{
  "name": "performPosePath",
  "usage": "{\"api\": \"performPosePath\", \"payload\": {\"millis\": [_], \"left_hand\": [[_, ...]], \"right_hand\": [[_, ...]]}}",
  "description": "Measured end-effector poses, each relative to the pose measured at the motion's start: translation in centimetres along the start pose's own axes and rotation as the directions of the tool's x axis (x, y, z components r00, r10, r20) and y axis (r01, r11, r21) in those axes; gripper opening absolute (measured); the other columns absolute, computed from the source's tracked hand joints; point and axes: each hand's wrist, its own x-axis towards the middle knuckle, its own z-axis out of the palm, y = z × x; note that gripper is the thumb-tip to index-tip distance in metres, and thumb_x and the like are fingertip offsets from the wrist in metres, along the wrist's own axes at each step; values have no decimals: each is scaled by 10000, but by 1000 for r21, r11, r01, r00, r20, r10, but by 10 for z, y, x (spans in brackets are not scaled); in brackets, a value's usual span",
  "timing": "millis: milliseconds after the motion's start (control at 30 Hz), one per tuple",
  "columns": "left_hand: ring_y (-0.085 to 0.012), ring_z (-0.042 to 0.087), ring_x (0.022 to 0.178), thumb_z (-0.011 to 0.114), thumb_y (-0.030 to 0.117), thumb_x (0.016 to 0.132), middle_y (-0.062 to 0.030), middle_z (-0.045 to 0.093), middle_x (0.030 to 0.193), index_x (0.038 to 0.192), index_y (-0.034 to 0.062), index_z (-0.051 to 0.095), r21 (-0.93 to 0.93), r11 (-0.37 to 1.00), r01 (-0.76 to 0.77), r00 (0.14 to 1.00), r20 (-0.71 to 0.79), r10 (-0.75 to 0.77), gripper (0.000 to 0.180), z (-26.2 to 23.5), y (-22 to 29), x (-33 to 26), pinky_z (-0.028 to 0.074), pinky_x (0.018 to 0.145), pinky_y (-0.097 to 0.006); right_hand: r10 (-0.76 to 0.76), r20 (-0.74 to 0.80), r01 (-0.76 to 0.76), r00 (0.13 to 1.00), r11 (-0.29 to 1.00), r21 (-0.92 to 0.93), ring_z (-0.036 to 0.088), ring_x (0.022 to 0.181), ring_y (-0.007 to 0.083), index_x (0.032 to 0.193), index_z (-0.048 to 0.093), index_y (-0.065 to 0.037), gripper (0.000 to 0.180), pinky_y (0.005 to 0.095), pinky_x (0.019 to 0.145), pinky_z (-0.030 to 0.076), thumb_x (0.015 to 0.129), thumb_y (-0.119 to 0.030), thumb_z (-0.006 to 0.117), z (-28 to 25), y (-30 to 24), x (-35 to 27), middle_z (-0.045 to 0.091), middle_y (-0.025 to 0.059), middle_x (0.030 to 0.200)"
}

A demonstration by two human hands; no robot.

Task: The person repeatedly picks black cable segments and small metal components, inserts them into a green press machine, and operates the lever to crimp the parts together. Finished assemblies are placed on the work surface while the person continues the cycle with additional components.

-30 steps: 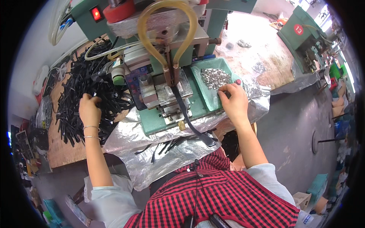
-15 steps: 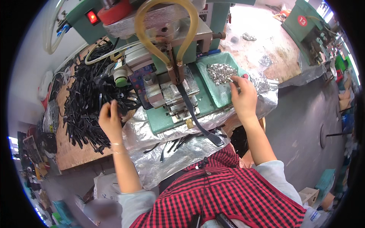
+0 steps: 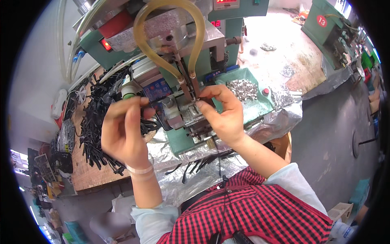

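My right hand (image 3: 225, 118) is at the middle of the green bench machine, thumb and forefinger pinched on a small metal piece (image 3: 196, 100) right by the two copper-coloured electrodes (image 3: 189, 89). Its fingertips partly hide the piece and the metal fixture (image 3: 191, 116) below. My left hand (image 3: 128, 130) is raised left of the fixture, in front of a heap of black strips (image 3: 95, 134). Motion smears its fingers, so whether it holds anything cannot be made out. Right of the fixture, a green tray (image 3: 254, 109) bears a pile of small shiny metal pieces (image 3: 243, 89).
A looped yellow hose (image 3: 140, 30) arches over the electrodes. Silver foil (image 3: 162, 164) covers the bench's front edge, with several black strips lying on it. A red button (image 3: 266, 91) is by the tray; another green machine (image 3: 319, 30) stands far right.
My right hand has moved left from the tray to the electrodes. My left hand has come up from the heap's edge. The long black strip hanging from the fixture is gone from there.
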Motion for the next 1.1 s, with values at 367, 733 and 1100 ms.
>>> {"api": "performPosePath", "payload": {"millis": [367,733,1100], "left_hand": [[-194,731,813,652,-7,1017,-175,731,1002,1053,-94,667,-90,992,84,996,41,-81,95,-3,4,0,639,700,-282],[-173,725,794,688,-8,1002,-180,746,1035,1042,-94,661,-100,993,57,997,-50,-62,99,6,5,5,624,675,-272],[-189,728,804,715,-58,951,-185,757,1013,1006,-97,666,25,999,39,999,34,-40,84,2,20,-15,616,707,-293]], "right_hand": [[242,176,-261,954,960,97,659,937,133,1285,526,13,461,288,885,504,863,9,712,-4,-31,20,716,86,977],[102,-40,-94,994,982,165,678,1031,180,1354,521,27,526,304,952,495,872,37,730,16,-10,-1,730,111,1006],[366,256,-398,895,914,84,661,1048,170,1430,519,-4,608,323,944,506,858,-56,719,-20,-58,19,721,95,1063]]}}
